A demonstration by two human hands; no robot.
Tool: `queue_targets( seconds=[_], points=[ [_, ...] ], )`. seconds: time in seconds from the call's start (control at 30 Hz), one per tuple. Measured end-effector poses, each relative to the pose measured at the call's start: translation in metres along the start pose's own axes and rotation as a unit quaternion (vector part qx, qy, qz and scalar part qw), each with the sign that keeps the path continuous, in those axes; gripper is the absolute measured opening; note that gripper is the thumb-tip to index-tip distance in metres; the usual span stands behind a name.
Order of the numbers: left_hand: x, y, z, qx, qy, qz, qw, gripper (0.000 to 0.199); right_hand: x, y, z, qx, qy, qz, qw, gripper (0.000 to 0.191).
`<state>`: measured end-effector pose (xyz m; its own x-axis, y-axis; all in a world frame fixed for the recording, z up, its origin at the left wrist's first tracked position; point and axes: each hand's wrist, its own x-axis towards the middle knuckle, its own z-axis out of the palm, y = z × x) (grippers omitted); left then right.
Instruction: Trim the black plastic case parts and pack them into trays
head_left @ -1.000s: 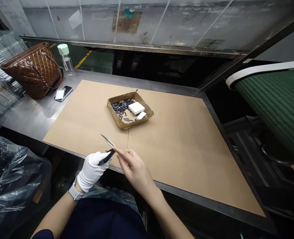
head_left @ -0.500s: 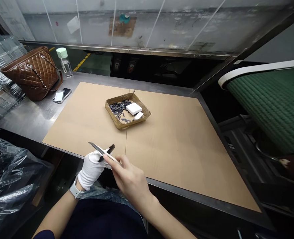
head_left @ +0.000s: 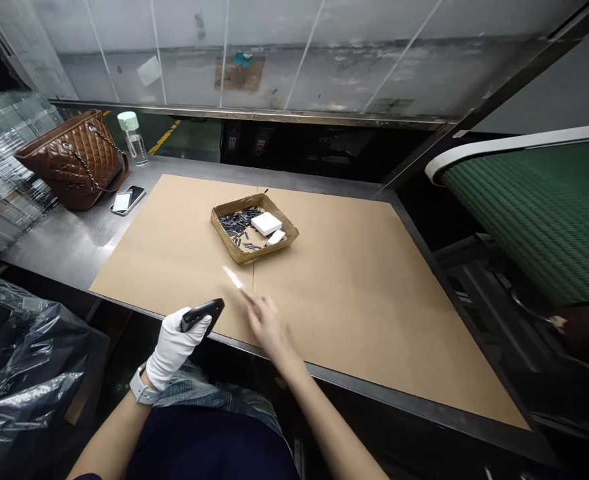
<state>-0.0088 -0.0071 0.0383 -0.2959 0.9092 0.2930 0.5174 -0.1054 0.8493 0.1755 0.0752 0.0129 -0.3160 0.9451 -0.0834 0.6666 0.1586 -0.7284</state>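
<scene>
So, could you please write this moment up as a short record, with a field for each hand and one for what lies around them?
Left hand: in a white glove, gripping a black handle
Right hand: bare, blurred, fingertips near a pale narrow strip; contact unclear
Nearest things: cardboard tray holding small dark pieces and white blocks, on a cardboard sheet
Farther off: quilted brown handbag, phone
</scene>
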Motion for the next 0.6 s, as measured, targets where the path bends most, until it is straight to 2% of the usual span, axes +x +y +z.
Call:
queue_targets(
  seconds=[0.07,0.1,0.17,0.2,0.27,0.3,0.37,0.43,0.6],
  points=[
    [-0.001,0.007,-0.005,-0.026,-0.022,-0.027,0.999,0.024,0.006,0.002,-0.002,-0.02,0.048,0.031,0.998,0.038],
    [-0.002,0.01,-0.006,-0.037,-0.035,-0.038,0.998,0.024,0.007,-0.002,-0.004,-0.001,0.045,0.028,0.999,0.037],
    [-0.003,0.012,-0.006,-0.042,-0.057,-0.042,0.997,0.025,0.003,-0.02,-0.008,0.114,-0.013,0.009,0.993,0.034],
    [-0.004,0.012,-0.006,-0.037,-0.064,-0.03,0.997,0.025,-0.001,-0.032,-0.009,0.196,-0.059,0.002,0.979,0.035],
    [-0.005,0.01,-0.003,-0.029,-0.072,0.011,0.997,0.022,-0.01,-0.056,-0.009,0.354,-0.141,0.008,0.924,0.036],
    [-0.005,0.007,-0.001,-0.022,-0.078,0.041,0.996,0.02,-0.015,-0.066,-0.008,0.406,-0.16,0.022,0.899,0.036],
    [-0.006,0.002,0.001,0.003,-0.089,0.105,0.99,0.018,-0.019,-0.08,-0.004,0.469,-0.155,0.063,0.867,0.037],
    [-0.007,-0.004,0.002,0.035,-0.097,0.147,0.984,0.019,-0.02,-0.085,0.002,0.502,-0.13,0.101,0.849,0.043],
    [-0.011,-0.013,0.001,0.061,-0.089,0.16,0.981,0.023,-0.019,-0.082,0.007,0.532,-0.12,0.127,0.828,0.044]
  ],
)
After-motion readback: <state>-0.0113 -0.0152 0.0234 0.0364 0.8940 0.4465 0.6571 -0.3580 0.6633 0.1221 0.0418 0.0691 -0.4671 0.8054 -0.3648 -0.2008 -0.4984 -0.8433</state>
